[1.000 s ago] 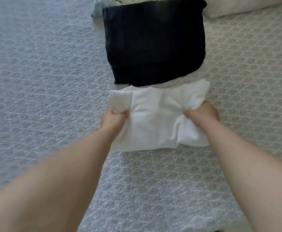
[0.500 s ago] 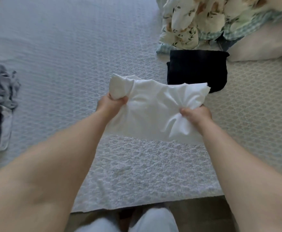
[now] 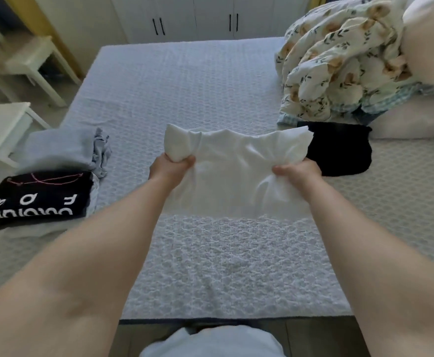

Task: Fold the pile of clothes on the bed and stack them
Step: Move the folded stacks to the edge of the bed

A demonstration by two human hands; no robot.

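From the head camera, both arms reach out over the near edge of the bed [image 3: 210, 73] with its pale textured cover. The left hand [image 3: 168, 167] and the right hand [image 3: 298, 170] each grip a bunched end of a folded white cotton garment [image 3: 236, 176], held lifted above the middle of the bed. A folded black garment [image 3: 342, 150] lies toward the right edge (partly behind the white one). At the left edge sit a folded black printed shirt [image 3: 40, 197] and grey clothes [image 3: 64, 148].

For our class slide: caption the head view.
Both hands, left and right, hold a folded white garment above the bed.
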